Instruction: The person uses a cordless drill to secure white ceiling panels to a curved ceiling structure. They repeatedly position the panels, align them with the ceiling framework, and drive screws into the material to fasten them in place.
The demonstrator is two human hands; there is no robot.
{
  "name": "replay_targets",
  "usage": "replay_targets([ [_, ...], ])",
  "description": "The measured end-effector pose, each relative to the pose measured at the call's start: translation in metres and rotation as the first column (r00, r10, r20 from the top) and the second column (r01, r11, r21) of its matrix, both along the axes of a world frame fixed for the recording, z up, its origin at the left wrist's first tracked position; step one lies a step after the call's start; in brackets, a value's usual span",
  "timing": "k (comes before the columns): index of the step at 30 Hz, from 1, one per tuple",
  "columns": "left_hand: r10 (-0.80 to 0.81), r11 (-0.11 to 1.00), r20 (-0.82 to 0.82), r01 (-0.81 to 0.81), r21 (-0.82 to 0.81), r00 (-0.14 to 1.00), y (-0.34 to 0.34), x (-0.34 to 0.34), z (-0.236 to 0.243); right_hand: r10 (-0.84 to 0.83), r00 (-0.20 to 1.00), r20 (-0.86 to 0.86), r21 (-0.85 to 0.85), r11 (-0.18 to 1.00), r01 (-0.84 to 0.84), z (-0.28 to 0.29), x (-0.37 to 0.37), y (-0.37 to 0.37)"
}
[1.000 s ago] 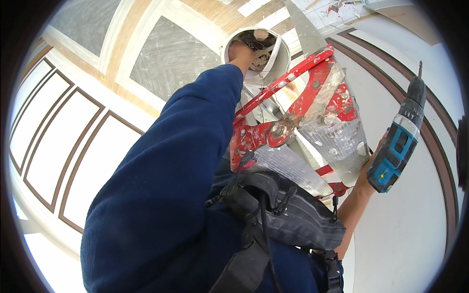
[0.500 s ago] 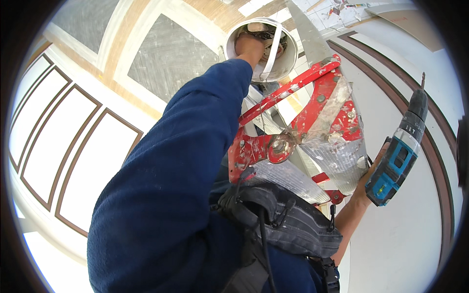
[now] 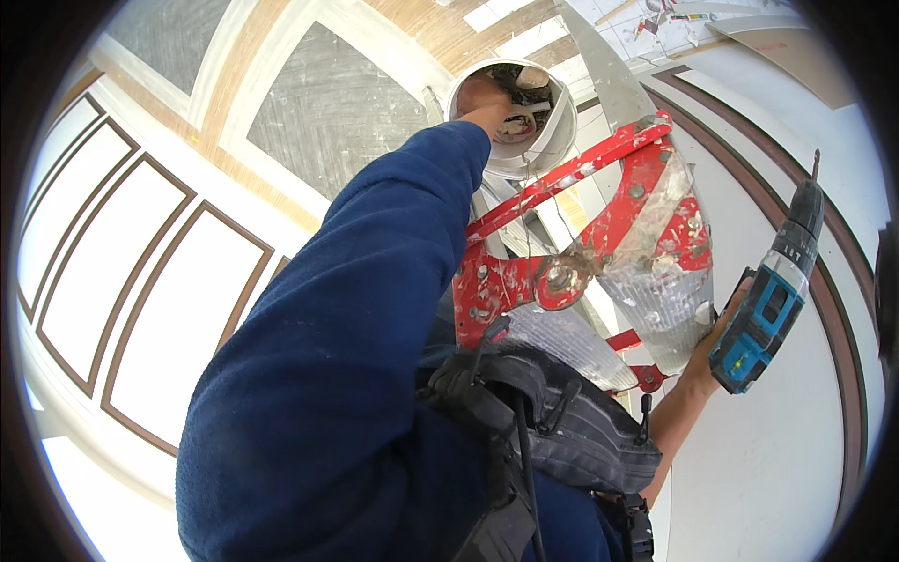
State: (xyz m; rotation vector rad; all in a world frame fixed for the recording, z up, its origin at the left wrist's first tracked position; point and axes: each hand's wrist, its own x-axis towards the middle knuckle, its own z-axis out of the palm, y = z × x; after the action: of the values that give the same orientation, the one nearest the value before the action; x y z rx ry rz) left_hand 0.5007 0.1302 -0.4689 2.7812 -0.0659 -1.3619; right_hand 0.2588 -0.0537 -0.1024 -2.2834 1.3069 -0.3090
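My left hand (image 3: 479, 96) reaches down into a white bucket (image 3: 554, 140) that hangs or stands beside the top of a paint-spattered ladder. Its fingers are hidden among dark and pale items inside, which I cannot make out clearly. A cordless drill (image 3: 760, 318), teal and black with a bit in its chuck, points upward on the right. Around its grip my right hand (image 3: 702, 365) is closed, mostly hidden behind the tool. Between the two hands stands the ladder's red hinged top (image 3: 599, 225), spotted with white.
A black waist bag (image 3: 581, 431) sits against my body, close to the ladder. Far below, the floor (image 3: 337, 112) has grey, white and wood-toned panels. White panels with brown trim (image 3: 187, 323) lie to the left. Scattered small things (image 3: 655, 21) show at the top right.
The bucket's handle has swung from across its opening toward the right rim. My left hand stays inside the bucket. The view has shifted slightly; the drill remains in my right hand.
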Motion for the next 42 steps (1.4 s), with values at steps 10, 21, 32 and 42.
replay_targets([
  [10,0.696,0.348,-0.605,-0.919,-0.186,0.387,0.024,0.015,0.073,0.151,0.979,-0.138,-0.188,0.966,-0.176,0.005,0.008,-0.001],
  [21,0.498,0.015,-0.865,-0.998,-0.056,0.056,0.041,0.022,0.104,0.11,0.986,-0.127,-0.178,0.975,-0.132,0.004,0.0,-0.005],
  [32,0.185,0.741,-0.337,-0.357,-0.569,0.923,0.035,0.027,0.136,0.152,0.976,-0.156,-0.367,0.908,-0.201,0.0,0.0,-0.016],
  [42,-0.126,0.787,0.061,0.137,-0.602,0.99,0.03,0.04,0.172,0.219,0.974,0.065,-0.39,0.904,-0.177,0.016,0.033,0.001],
])
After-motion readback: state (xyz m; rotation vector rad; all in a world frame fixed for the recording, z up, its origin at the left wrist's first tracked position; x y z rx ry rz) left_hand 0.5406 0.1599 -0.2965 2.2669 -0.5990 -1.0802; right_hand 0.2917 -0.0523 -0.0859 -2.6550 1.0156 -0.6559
